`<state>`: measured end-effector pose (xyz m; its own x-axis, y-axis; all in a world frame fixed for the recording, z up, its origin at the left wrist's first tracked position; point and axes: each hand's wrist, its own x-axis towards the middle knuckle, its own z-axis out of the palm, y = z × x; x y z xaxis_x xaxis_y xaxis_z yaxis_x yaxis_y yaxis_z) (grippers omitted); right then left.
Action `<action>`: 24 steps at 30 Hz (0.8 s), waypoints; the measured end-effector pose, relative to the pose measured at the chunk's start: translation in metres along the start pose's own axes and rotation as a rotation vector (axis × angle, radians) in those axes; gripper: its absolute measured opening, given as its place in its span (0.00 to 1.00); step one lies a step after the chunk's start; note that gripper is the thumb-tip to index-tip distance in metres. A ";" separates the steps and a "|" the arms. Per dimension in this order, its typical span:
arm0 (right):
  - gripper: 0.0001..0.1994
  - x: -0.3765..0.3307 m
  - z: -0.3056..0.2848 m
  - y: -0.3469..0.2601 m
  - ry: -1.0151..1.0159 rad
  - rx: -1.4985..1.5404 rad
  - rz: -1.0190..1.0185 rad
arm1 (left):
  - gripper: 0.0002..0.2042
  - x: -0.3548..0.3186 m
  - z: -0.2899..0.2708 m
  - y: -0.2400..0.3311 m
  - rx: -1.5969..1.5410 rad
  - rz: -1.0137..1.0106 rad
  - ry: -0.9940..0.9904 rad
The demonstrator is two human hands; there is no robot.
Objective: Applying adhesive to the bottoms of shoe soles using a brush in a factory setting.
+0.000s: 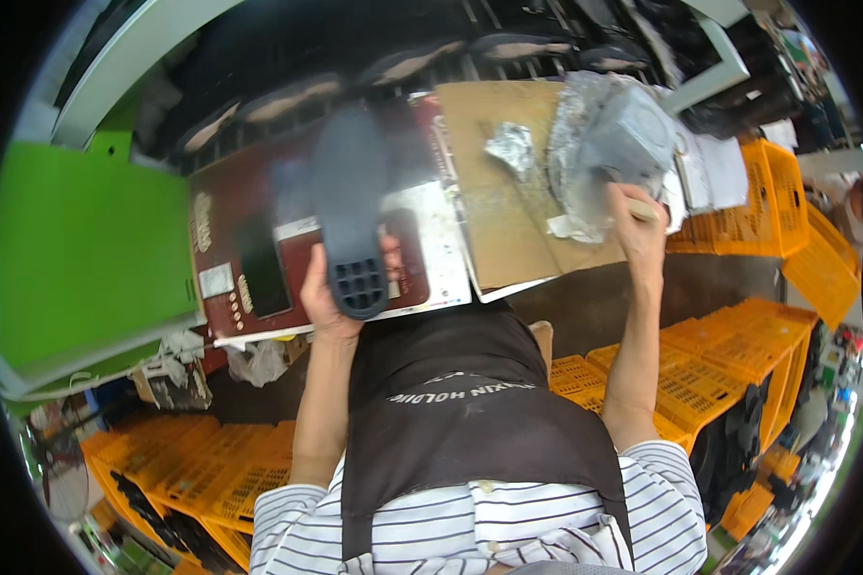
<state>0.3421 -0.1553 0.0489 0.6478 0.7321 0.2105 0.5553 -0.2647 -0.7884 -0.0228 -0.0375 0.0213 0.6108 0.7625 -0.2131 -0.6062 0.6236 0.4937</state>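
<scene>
My left hand (322, 299) is closed around the heel end of a dark grey shoe sole (349, 192). The sole points away from me, with a grid of square hollows showing at its heel. Over on the right, my right hand (635, 230) grips a brush by its pale handle (645, 212). The brush's far end reaches into or against a cloudy plastic tub (633, 134), where blur hides the bristles. Crumpled clear wrap and foil (573, 158) surround the tub, which stands tilted on a brown cardboard sheet (499, 216).
A foil lump (511, 147) lies on the cardboard. Under the sole is a dark red printed board (307, 278). A bright green cabinet (96, 249) stands left. Dark rollers with several shoe parts (412, 62) run behind. Orange crates (705, 369) stand right, others (197, 460) lower left.
</scene>
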 end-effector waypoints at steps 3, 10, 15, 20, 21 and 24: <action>0.10 -0.004 -0.002 0.000 -0.025 0.095 0.020 | 0.33 0.003 0.011 -0.009 0.003 -0.016 -0.193; 0.11 -0.013 -0.007 -0.002 0.006 0.200 0.196 | 0.34 0.004 0.043 -0.017 0.053 -0.070 -0.315; 0.11 -0.030 -0.006 -0.002 0.109 0.281 0.227 | 0.32 0.005 0.054 -0.020 0.069 -0.069 -0.360; 0.12 -0.052 0.002 0.014 0.271 0.389 0.126 | 0.31 0.007 0.061 -0.025 0.064 -0.076 -0.388; 0.12 -0.055 0.003 0.018 0.267 0.389 0.104 | 0.30 0.008 0.063 -0.025 0.061 -0.084 -0.391; 0.12 -0.060 0.006 0.020 0.308 0.414 0.065 | 0.30 0.011 0.068 -0.027 0.065 -0.096 -0.407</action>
<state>0.3114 -0.2010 0.0167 0.8324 0.4869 0.2647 0.2961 0.0130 -0.9551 0.0346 -0.0579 0.0637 0.8221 0.5633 0.0829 -0.5114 0.6664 0.5426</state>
